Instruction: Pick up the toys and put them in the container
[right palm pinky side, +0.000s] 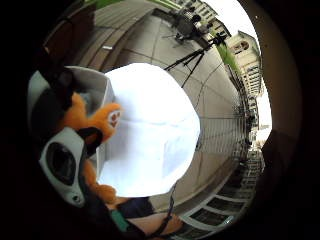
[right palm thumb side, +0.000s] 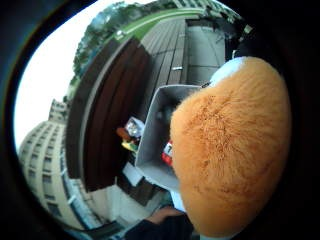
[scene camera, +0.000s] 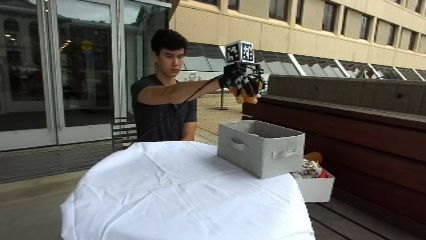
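Observation:
My gloved right hand (scene camera: 241, 81) is raised high above the grey fabric container (scene camera: 261, 147), which stands at the right edge of the table. Its fingers are curled round an orange plush toy (scene camera: 247, 94) that hangs a little below the glove. The same orange plush toy (right palm thumb side: 230, 145) fills much of the thumb side palm view, and its paw and limbs (right palm pinky side: 102, 122) show in the little finger side view. Below the toy lies the open container (right palm thumb side: 160, 125), with something red and white (right palm thumb side: 167, 149) inside it.
The round table is covered by a white cloth (scene camera: 180, 195). A low white box (scene camera: 313, 185) with colourful things sits on the wooden bench (scene camera: 373, 130) behind the container. A tripod (right palm pinky side: 192, 57) stands on the pavement beyond the table.

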